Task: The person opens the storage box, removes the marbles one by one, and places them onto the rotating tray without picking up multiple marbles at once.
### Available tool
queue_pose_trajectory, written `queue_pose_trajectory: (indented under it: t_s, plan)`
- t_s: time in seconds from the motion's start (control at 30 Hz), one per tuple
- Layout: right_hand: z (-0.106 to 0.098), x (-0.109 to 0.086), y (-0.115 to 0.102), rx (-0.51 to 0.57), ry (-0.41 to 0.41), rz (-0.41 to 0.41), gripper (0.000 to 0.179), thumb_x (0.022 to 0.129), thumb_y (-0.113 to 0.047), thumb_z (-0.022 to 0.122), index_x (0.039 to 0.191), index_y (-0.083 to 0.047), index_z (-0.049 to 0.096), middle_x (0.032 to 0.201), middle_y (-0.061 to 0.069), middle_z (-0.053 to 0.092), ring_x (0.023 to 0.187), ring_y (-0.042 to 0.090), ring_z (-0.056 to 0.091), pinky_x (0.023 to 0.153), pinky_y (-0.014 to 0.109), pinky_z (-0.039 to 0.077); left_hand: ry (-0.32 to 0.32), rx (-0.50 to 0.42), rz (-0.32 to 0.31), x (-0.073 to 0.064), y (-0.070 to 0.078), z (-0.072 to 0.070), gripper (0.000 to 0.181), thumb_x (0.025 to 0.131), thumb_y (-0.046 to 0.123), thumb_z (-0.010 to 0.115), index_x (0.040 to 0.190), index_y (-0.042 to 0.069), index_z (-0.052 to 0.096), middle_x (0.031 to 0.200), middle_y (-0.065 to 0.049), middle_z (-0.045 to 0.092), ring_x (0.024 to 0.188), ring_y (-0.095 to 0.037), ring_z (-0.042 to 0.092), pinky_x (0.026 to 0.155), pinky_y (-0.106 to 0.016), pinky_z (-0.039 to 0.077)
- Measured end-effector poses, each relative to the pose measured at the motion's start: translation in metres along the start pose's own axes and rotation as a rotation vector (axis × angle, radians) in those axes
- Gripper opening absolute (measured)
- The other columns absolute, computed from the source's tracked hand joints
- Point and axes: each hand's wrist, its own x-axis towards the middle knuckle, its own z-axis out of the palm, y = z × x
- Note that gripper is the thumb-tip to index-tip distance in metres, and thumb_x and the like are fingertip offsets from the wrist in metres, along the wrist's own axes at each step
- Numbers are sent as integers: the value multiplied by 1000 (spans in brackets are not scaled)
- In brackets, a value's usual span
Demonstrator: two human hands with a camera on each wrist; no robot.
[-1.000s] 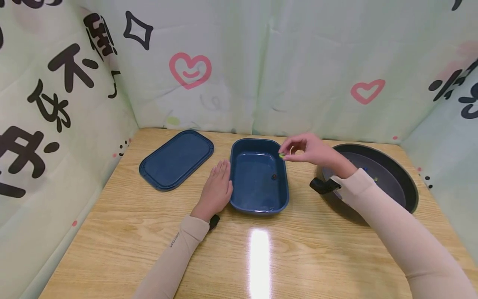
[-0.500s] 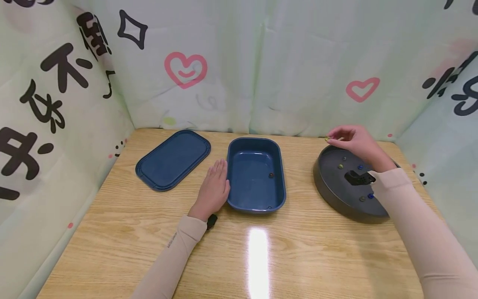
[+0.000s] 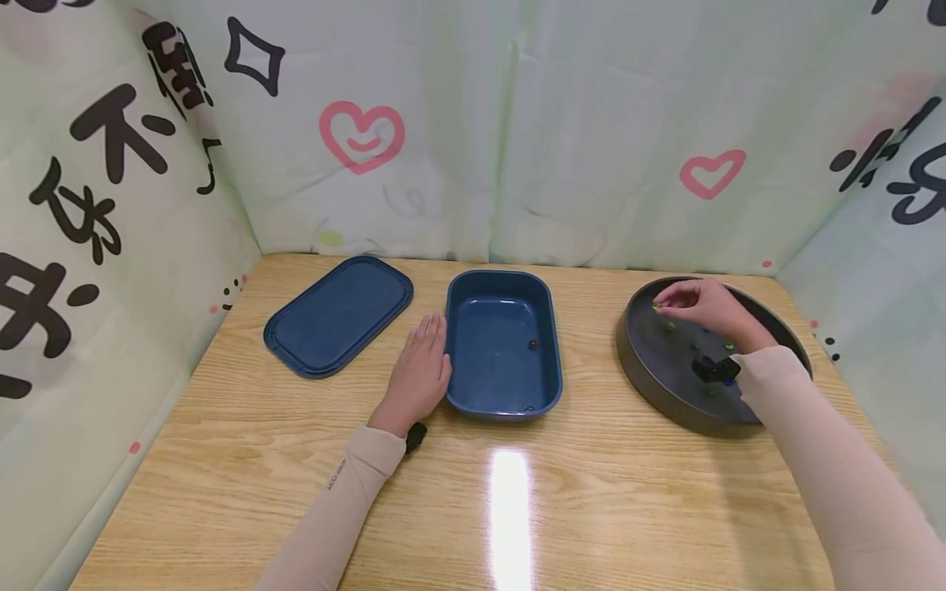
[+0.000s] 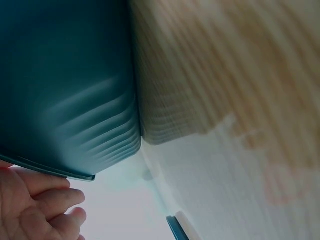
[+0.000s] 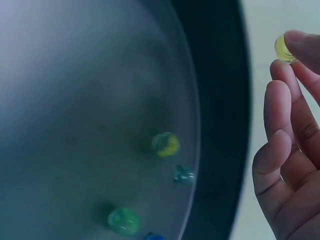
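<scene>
My right hand (image 3: 705,310) pinches a yellow-green glass marble (image 5: 285,49) between thumb and fingertips, over the far left part of a round dark pan (image 3: 641,382). Several marbles lie on the pan's floor, among them a green marble (image 5: 124,221) and a clear-and-yellow marble (image 5: 166,144). With fingers extended, my left hand (image 3: 415,373) rests along the left side of a blue rectangular box (image 3: 502,413); the left wrist view has its fingers at the box's rim. Inside the box sit a brown marble (image 3: 534,345) and a small clear one near the front wall.
A blue lid (image 3: 338,316) lies flat on the wooden table (image 3: 355,525), left of the box. Printed curtains (image 3: 591,148) stand behind the table and on both sides. Bare wood separates the box from the pan.
My right hand has moved right, from the box's right rim to over the pan, still pinching the marble, and then lower. The left hand stays at the box. The view has shifted slightly.
</scene>
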Motion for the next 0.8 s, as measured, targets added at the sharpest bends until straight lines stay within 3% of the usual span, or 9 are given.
queue_pose_trajectory:
  t_s: [0.23, 0.37, 0.8]
  plan:
    - [13, 9, 5, -9, -65, 8, 20, 84, -6, 68, 100, 6, 68, 86, 6, 72, 72, 11, 66, 64, 23, 53, 2, -6, -1, 0, 1, -1, 56, 99, 19, 38, 148, -3, 21, 156, -16, 21, 146, -28, 16, 120, -43, 14]
    - [18, 15, 8, -53, -79, -2, 17, 82, -2, 69, 96, 6, 69, 86, 15, 71, 68, 5, 62, 62, 20, 51, 1, -10, -4, 0, 1, -1, 56, 99, 19, 38, 148, -3, 21, 156, -16, 22, 146, -29, 16, 120, -43, 14]
    - [30, 26, 22, -120, -119, 14, 11, 78, 1, 70, 88, 5, 70, 78, 10, 70, 61, -1, 56, 56, 19, 48, -4, 6, -4, -1, 0, -1, 56, 100, 21, 37, 148, -2, 20, 156, -15, 21, 147, -27, 15, 120, -42, 13]
